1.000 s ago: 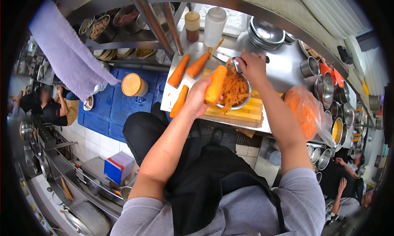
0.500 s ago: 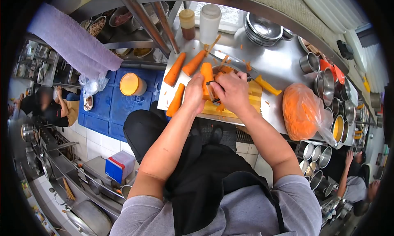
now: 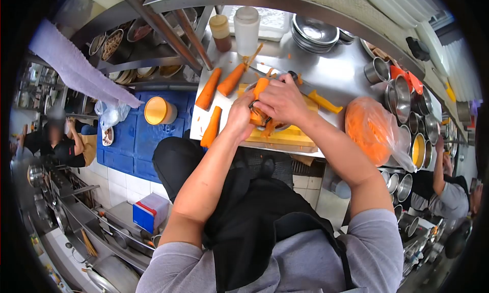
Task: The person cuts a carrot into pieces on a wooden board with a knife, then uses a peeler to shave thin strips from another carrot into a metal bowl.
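My left hand [image 3: 239, 114] is closed around a carrot [image 3: 261, 85], its thick end pointing away from me. My right hand [image 3: 281, 100] grips a black-handled peeler [image 3: 292, 75], and its head lies against the carrot. Orange shreds [image 3: 268, 128] hang below my fingers, over a metal bowl mostly hidden by my hands. Under it lies a yellow cutting board [image 3: 293, 141]. To the left rest three other carrots, one nearest the front [image 3: 211, 126], one behind it [image 3: 208, 88] and one with a stem [image 3: 232, 79]. A long yellow-orange piece [image 3: 325, 102] lies right of the bowl.
A clear bag of shredded carrot [image 3: 364, 132] sits at the counter's right. Two squeeze bottles, one white [image 3: 247, 30], and stacked metal bowls [image 3: 316, 33] stand at the back. A yellow-lidded tub [image 3: 157, 111] is on a blue surface at left. Other people work at both sides.
The view has shifted slightly, moving the counter items left. My right hand has come closer to my left, bringing the peeler along the carrot.
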Tool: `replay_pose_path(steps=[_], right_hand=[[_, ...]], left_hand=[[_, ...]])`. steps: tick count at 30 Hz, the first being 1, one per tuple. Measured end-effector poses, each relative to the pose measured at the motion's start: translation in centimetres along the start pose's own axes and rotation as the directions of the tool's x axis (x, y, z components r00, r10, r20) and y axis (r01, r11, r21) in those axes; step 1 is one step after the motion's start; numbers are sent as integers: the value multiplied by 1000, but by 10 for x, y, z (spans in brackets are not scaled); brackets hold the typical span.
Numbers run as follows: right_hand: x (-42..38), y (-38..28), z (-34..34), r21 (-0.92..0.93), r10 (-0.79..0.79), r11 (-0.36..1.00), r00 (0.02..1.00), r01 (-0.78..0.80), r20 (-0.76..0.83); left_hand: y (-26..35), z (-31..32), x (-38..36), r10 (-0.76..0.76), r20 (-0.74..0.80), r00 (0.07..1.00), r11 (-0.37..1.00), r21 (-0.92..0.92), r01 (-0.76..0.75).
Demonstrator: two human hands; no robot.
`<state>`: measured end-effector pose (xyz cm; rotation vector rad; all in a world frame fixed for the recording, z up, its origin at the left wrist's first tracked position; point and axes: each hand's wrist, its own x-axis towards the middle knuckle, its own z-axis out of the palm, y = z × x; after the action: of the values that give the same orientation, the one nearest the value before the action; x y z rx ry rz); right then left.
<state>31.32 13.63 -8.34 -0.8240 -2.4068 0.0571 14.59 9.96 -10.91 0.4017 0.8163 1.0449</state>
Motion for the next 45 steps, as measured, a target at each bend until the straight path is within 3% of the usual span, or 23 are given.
replay_pose_path(steps=[1,3,5,6,8,9,11,15,17,21,25,26,29,31,32,34,37,41,43,45], right_hand=[[3,7,-3,-86,-1,996,999,3,32],[3,36,-7,-172,9,985,998,2,66],[-5,77,-6,-289,179,943,984,-165,22],[-13,80,-6,-291,182,942,983,-169,17],[-25,87,-4,-312,397,872,918,-377,3],[-25,83,-3,-315,390,875,921,-368,8],[-29,61,5,-227,522,823,851,-521,-63],[-24,19,20,-67,532,841,843,-537,-81],[-20,-1,22,-4,490,869,860,-495,-141],[-7,-47,6,3,346,938,936,-346,-73],[-6,-39,12,20,141,990,988,-140,-66],[-5,-29,16,3,96,995,995,-96,-28],[7,7,16,-105,117,988,993,-115,19],[7,52,15,-273,189,944,982,-188,-23],[1,68,12,-275,189,943,982,-189,-28],[-4,83,2,-332,393,866,919,-374,-9],[-4,63,-2,-309,459,836,886,-454,-61],[2,-7,4,-145,312,934,943,-327,-117],[9,-39,-1,-77,133,988,991,-135,-26],[11,-45,1,-69,108,992,994,-109,-19]], left_hand=[[2,-4,-1,-1,2,1000,1000,2,1],[4,-13,-6,-163,110,981,981,120,149],[4,3,-17,-167,91,982,979,132,154],[5,10,-21,-166,70,984,978,140,155],[9,13,-24,-163,49,985,978,144,154],[10,13,-24,-151,20,988,980,136,147],[10,6,-19,-113,-49,992,982,144,119],[7,-12,-9,-43,-104,994,987,147,58],[8,-11,-9,-11,-121,993,988,149,29],[9,-13,-9,7,-158,987,996,92,8],[10,-6,-14,18,-154,988,998,60,-9],[8,-13,-9,29,-85,996,996,82,-22],[14,-19,-16,-4,8,1000,992,125,3],[20,-14,-25,-46,31,998,987,156,40],[22,-10,-28,-58,48,997,981,187,48],[25,-10,-29,-71,68,995,974,219,54],[22,-20,-25,-82,8,997,981,178,80],[20,-23,-18,-25,-56,998,991,130,32],[22,-21,-17,18,-68,998,995,101,-11],[24,-19,-17,2,-74,997,1000,0,-2]])
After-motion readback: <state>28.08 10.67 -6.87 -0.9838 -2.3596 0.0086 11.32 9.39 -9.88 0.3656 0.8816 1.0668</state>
